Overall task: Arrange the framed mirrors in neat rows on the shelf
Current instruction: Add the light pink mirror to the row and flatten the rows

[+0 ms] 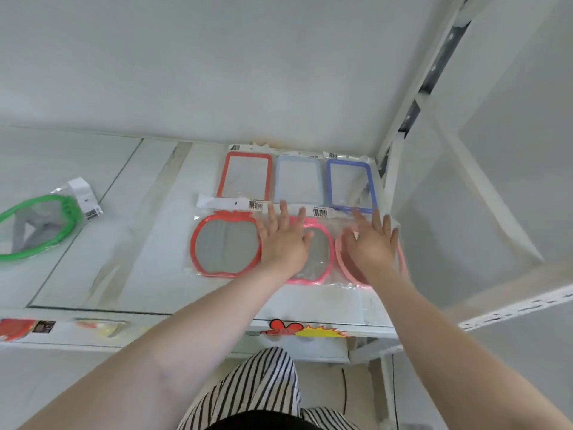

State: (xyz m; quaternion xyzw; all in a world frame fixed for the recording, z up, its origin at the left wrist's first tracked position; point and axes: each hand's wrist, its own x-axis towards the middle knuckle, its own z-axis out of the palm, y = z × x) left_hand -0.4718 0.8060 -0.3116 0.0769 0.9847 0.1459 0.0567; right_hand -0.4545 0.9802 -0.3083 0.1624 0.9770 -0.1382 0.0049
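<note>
Shelf [102,274]: white, glass-topped, holding seven packaged framed mirrors, all lying flat.

Back row, against the rear wall, three rectangular mirrors side by side: red rectangular mirror [245,176], pale blue rectangular mirror [298,180], dark blue rectangular mirror [352,184]. Edges run close and roughly parallel, so this row reads as settled.

Front row, just before it, three apple-shaped mirrors: red apple mirror [224,245], bright pink apple mirror [319,259], pale pink apple mirror [344,262] at the right end near the shelf upright [389,169]. White header cards with barcodes overlap the lower edges of the back row.

Left hand [280,240]: flat, fingers spread wide, palm down over the bright pink apple mirror, gripping nothing. Right hand [372,243]: likewise flat and splayed over the pale pink apple mirror, gripping nothing. Whether the palms actually bear on the packaging cannot be told. Such a posture suits sliding flat items into line rather than lifting them; the step in hand is judged to be squaring the front row.

Green apple mirror [35,228]: well apart at the far left, skewed, outside both rows. Judged the remaining item to bring in.
</note>
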